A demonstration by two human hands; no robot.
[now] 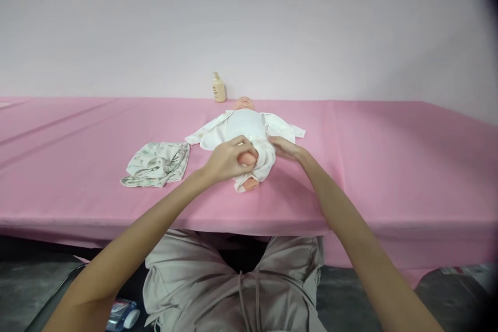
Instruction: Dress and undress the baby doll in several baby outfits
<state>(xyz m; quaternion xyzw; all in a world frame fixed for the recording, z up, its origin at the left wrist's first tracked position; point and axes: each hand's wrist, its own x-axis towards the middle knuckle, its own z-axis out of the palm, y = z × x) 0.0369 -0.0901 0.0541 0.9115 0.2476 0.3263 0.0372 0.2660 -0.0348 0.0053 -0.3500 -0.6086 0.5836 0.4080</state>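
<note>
Over grey trousers (198, 290), two bare arms (155, 219) are stretched to the pink cloth (389, 166), where the doll (244, 123) is laid on its back, its head near the pump bottle (219, 89). One bare leg (247, 158) is held in the curled left hand (227, 160), while the right hand (287, 148) is laid by the side of the white pants (265, 158), and whether cloth is pinched there cannot be told. If held too loosely, the leg could be dropped, and if the bunched pants are tugged hard, the doll could be dragged along.
</note>
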